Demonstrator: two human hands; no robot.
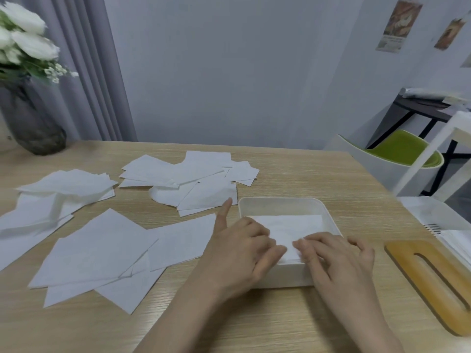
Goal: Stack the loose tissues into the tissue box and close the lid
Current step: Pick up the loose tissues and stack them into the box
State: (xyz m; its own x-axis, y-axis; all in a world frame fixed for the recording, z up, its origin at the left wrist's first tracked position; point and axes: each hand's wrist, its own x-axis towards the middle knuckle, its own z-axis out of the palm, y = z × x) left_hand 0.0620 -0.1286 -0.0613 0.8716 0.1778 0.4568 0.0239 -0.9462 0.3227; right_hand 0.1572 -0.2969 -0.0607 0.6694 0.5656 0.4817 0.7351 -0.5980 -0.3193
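With my left hand (242, 248) and right hand (336, 258), grip spread and fingers flat, I press the tissue (288, 230) down into the tissue box (280, 203), squaring its edges to the walls, while the loose tissues (178, 179) wait farther on the tabletop (293, 171).

Soft even light, blurred, warped edges
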